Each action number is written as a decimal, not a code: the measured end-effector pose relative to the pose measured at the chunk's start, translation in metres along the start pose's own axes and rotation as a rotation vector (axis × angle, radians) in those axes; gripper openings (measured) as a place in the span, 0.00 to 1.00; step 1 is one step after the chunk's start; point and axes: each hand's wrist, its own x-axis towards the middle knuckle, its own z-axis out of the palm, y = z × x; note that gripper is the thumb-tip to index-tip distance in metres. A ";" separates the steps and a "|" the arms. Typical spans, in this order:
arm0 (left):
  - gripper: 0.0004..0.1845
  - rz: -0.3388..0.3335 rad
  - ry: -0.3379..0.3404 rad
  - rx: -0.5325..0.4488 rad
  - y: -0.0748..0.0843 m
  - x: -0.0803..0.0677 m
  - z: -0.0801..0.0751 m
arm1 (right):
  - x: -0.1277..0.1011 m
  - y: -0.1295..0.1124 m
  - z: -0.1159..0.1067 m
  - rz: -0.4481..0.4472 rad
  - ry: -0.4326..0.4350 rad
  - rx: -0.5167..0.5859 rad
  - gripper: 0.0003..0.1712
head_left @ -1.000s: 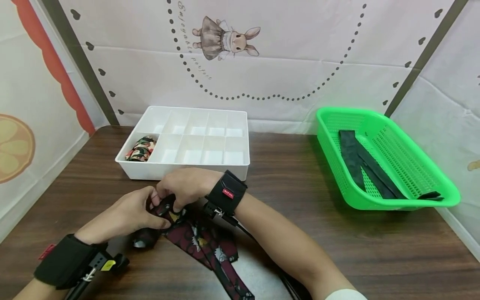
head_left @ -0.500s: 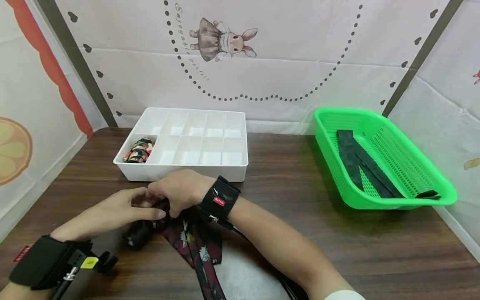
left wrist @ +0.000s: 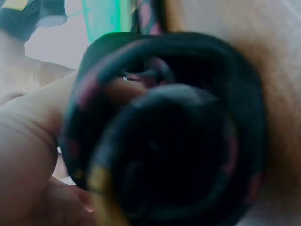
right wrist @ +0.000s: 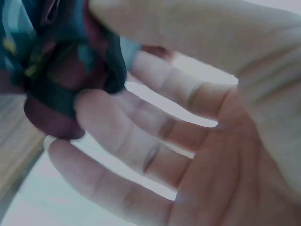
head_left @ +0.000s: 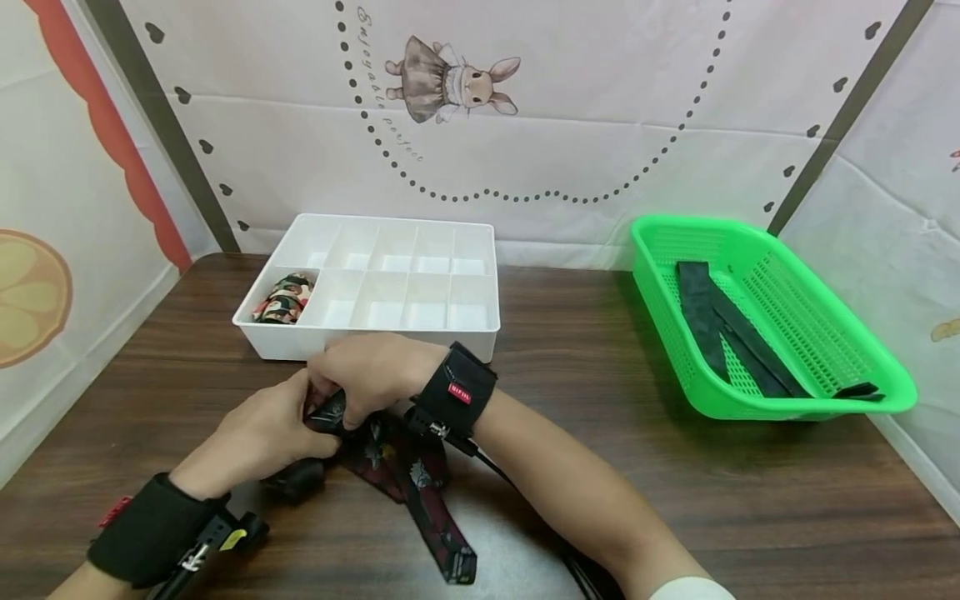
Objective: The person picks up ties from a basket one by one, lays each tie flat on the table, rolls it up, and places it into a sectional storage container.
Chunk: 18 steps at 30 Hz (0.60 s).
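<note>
Pinching a rolled dark red tie [head_left: 390, 454], both the left hand [head_left: 258, 433] and right hand [head_left: 367, 375] keep their grip clenched on it.

Both wrist views are blurred: the left one shows only a dark coil of tie [left wrist: 164, 136], pattern unreadable; the right one shows smeared fingers [right wrist: 141, 136] and cloth. In head view the right hand [head_left: 367, 375] hides the tie's rolled part, and both forearms are cut off by the bottom edge.
</note>
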 end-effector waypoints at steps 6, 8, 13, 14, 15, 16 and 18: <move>0.39 -0.004 -0.022 -0.044 0.002 -0.002 -0.003 | 0.003 -0.005 0.005 0.049 -0.012 -0.097 0.21; 0.36 0.011 -0.048 -0.072 0.000 -0.003 -0.007 | 0.004 -0.006 0.007 0.065 -0.030 -0.137 0.21; 0.21 0.050 -0.119 -0.173 -0.003 -0.004 -0.016 | 0.006 -0.006 0.011 0.094 -0.070 -0.166 0.24; 0.19 0.052 -0.129 -0.190 -0.002 -0.004 -0.016 | 0.007 -0.005 0.012 0.095 -0.073 -0.161 0.25; 0.19 0.053 -0.141 -0.203 -0.002 -0.004 -0.015 | 0.008 -0.005 0.013 0.095 -0.077 -0.156 0.26; 0.18 0.051 -0.153 -0.217 -0.001 -0.004 -0.014 | 0.008 -0.005 0.014 0.095 -0.081 -0.151 0.27; 0.18 0.053 -0.159 -0.226 -0.001 -0.003 -0.011 | 0.008 -0.004 0.014 0.095 -0.088 -0.142 0.28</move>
